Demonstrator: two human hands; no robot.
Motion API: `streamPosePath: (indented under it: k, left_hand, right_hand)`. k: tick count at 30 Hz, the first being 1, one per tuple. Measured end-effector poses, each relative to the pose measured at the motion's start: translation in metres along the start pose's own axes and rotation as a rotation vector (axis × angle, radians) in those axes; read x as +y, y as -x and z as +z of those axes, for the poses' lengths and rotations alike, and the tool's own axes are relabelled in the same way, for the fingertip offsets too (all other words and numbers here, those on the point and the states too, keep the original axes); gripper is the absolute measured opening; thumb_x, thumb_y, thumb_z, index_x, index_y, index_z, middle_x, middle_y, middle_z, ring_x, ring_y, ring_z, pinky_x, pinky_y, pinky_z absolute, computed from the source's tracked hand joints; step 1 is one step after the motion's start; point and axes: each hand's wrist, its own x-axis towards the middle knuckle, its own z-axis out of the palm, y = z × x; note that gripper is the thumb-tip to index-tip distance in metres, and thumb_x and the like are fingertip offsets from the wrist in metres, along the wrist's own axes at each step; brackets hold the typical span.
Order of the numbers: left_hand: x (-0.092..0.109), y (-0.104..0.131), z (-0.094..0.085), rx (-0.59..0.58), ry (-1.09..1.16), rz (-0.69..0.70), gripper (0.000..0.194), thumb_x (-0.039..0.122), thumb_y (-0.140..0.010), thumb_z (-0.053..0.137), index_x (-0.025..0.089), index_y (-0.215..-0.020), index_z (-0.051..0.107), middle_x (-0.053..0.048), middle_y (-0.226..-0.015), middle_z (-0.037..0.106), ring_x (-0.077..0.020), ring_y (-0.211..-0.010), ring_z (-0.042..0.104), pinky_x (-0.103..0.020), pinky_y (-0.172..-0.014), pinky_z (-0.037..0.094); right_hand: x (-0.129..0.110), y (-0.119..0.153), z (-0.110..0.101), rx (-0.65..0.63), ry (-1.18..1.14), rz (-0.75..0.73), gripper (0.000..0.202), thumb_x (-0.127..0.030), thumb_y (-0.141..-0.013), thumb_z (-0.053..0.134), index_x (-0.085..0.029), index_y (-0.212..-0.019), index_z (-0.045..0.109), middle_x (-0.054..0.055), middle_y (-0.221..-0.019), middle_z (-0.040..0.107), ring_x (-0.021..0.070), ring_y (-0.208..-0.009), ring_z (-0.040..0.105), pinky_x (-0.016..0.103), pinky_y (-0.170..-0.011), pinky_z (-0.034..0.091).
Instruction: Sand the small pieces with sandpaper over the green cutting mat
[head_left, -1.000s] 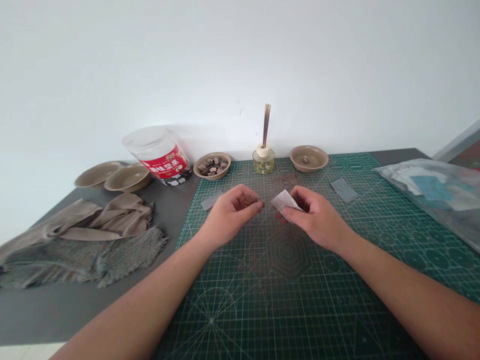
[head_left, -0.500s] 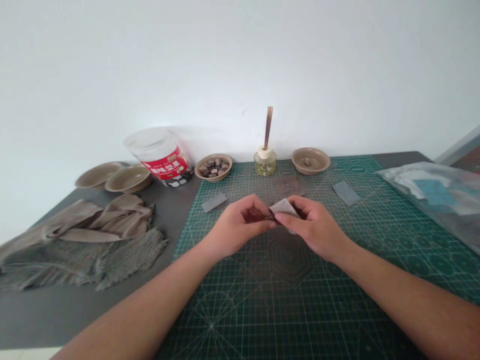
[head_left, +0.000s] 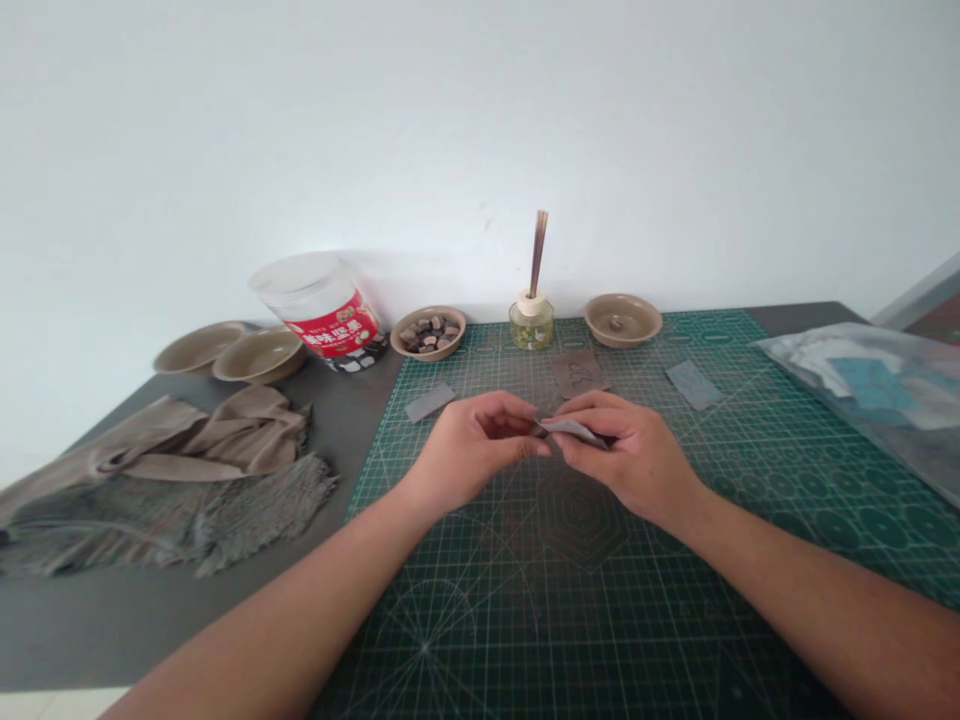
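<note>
Above the green cutting mat (head_left: 480, 600), my right hand (head_left: 626, 450) pinches a small grey sheet (head_left: 576, 430), now seen nearly edge-on. My left hand (head_left: 476, 445) is curled at the sheet's left end, thumb and fingers close together; something small and dark between them is too small to name. Beyond the hands a brown square sheet (head_left: 580, 372) with dark marks lies on the mat. One grey strip (head_left: 430, 402) lies to the left, and a grey-blue strip (head_left: 693, 385) to the right.
A bowl of small stones (head_left: 428, 335), a reed diffuser (head_left: 532, 322) and another bowl (head_left: 622, 322) stand along the wall. At left are a plastic tub (head_left: 330, 315), two bowls (head_left: 259, 358) and crumpled cloth (head_left: 180, 480). A plastic bag (head_left: 877, 385) lies at right.
The grey sheet has tilted from showing its broad face to nearly edge-on. My right fingers have shifted around it, and more of the brown square sheet shows.
</note>
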Motion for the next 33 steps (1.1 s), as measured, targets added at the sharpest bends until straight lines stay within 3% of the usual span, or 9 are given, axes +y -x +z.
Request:
streamPosePath:
  k: [5,10,15,19,33]
  left_hand:
    - [0.0021,0.001,0.0008,0.008,-0.035,-0.015,0.024,0.024,-0.071,0.083,0.015,-0.09,0.07,-0.005,-0.086,0.077,-0.0191,-0.081,0.073,-0.034,-0.079,0.059]
    - [0.0026,0.0024,0.0025,0.004,0.052,0.048,0.035,0.015,-0.071,0.082,0.018,-0.099,0.062,-0.003,-0.09,0.075,-0.0179,-0.083,0.073,-0.033,-0.081,0.06]
    - [0.0056,0.0037,0.0036,0.042,-0.016,0.063,0.04,0.021,-0.068,0.085,0.019,-0.094,0.055,-0.001,-0.083,0.073,-0.0183,-0.078,0.073,-0.032,-0.072,0.061]
    - [0.0064,0.0042,0.0027,0.011,0.001,0.098,0.037,0.018,-0.07,0.083,0.019,-0.093,0.055,-0.002,-0.09,0.074,-0.0181,-0.082,0.074,-0.034,-0.079,0.061]
    - [0.0061,0.0073,0.003,-0.011,-0.03,0.109,0.036,0.017,-0.071,0.082,0.02,-0.094,0.054,-0.001,-0.086,0.071,-0.0155,-0.077,0.071,-0.029,-0.073,0.059]
  right_hand:
    - [0.0002,0.0001,0.0003,0.016,0.025,-0.002,0.017,-0.021,-0.085,0.069,-0.027,-0.097,0.079,0.002,-0.098,0.073,0.0184,-0.089,0.068,0.031,-0.08,0.052]
    - [0.0036,-0.0005,0.0013,-0.017,-0.026,0.035,0.015,-0.023,-0.085,0.069,-0.027,-0.095,0.08,0.003,-0.096,0.071,0.0186,-0.088,0.067,0.032,-0.078,0.052]
    - [0.0047,-0.0004,0.0007,0.001,0.038,0.004,0.019,-0.022,-0.084,0.069,-0.029,-0.097,0.08,0.002,-0.095,0.071,0.0184,-0.086,0.067,0.031,-0.076,0.052]
    - [0.0034,0.0006,0.0001,-0.023,0.039,-0.032,0.02,-0.022,-0.083,0.07,-0.03,-0.099,0.08,0.002,-0.095,0.071,0.0179,-0.085,0.067,0.031,-0.075,0.052]
    - [0.0033,0.0023,0.0022,-0.018,0.057,-0.069,0.02,-0.019,-0.083,0.071,-0.027,-0.099,0.08,0.002,-0.094,0.071,0.0161,-0.082,0.066,0.027,-0.069,0.051]
